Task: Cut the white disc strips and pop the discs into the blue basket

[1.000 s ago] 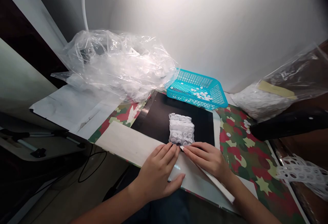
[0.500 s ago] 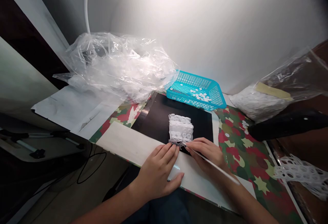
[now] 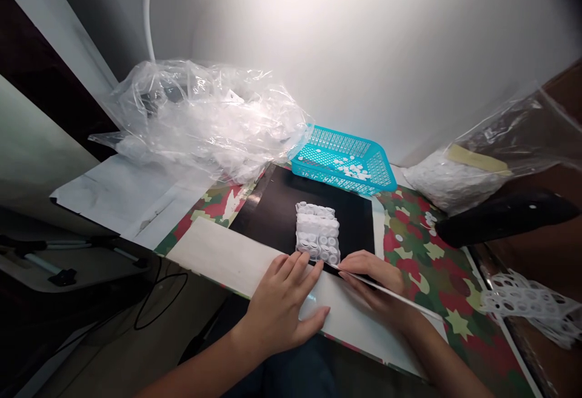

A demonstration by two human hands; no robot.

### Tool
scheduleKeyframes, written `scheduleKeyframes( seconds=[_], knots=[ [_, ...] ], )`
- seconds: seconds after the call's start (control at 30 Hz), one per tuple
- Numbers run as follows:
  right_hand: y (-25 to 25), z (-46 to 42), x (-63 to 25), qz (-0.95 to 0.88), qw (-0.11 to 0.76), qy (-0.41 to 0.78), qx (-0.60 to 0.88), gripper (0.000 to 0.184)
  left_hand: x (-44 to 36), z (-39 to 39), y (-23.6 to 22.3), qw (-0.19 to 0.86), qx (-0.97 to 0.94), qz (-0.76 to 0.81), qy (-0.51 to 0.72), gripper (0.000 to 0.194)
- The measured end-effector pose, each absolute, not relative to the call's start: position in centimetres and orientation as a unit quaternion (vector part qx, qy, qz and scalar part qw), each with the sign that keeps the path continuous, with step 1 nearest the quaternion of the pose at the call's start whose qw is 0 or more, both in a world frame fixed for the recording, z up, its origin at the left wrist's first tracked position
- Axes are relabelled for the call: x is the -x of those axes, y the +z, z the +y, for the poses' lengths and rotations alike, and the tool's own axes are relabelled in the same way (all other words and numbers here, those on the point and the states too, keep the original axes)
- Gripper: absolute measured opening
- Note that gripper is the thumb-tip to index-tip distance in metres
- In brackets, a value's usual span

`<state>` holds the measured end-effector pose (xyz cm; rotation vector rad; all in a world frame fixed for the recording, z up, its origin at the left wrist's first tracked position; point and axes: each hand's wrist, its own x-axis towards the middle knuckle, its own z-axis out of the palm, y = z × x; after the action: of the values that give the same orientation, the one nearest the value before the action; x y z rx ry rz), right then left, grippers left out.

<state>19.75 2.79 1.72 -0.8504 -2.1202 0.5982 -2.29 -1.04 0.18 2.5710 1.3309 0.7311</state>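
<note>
A white sheet of small punched rings (image 3: 317, 233) lies on a black mat (image 3: 277, 210). My left hand (image 3: 284, 307) lies flat with fingers stretched out on a pale board (image 3: 218, 253), its fingertips touching the near edge of the ring sheet. My right hand (image 3: 370, 278) is closed round a thin white stick (image 3: 391, 293) whose tip reaches the sheet's near right corner.
A turquoise basket (image 3: 348, 161) with small white discs stands behind the mat. A crumpled clear plastic bag (image 3: 200, 119) lies at the back left, another bag of white pieces (image 3: 459, 176) at the right. A black bar (image 3: 500, 219) and white punched scrap (image 3: 527, 307) lie at the right. Camouflage cloth (image 3: 427, 258) covers the table.
My right hand has turned the white stick flatter and slid a little to the right along the sheet's near edge. The left hand has stayed pressed on the board.
</note>
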Motion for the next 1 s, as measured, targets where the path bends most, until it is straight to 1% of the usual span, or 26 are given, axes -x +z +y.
scheduleKeyframes(
  seconds=[0.33, 0.6, 0.83, 1.0],
  knots=[
    [1.33, 2.82, -20.19, -0.833, 0.368, 0.237, 0.337, 0.017, 2.27, -1.09, 0.17, 0.087, -0.856, 0.446, 0.248, 0.048],
    [1.16, 2.82, -20.35, -0.838, 0.366, 0.234, 0.330, 0.022, 2.23, -1.09, 0.01, 0.080, -0.858, 0.444, 0.247, 0.055],
    [1.53, 2.67, -20.15, -0.838, 0.366, 0.252, 0.316, 0.023, 2.44, -1.26, -0.20, 0.083, -0.858, 0.438, 0.253, 0.051],
    [1.20, 2.84, -20.25, -0.860, 0.353, 0.218, 0.298, 0.022, 2.40, -1.28, -0.11, 0.076, -0.859, 0.437, 0.256, 0.050]
  ],
)
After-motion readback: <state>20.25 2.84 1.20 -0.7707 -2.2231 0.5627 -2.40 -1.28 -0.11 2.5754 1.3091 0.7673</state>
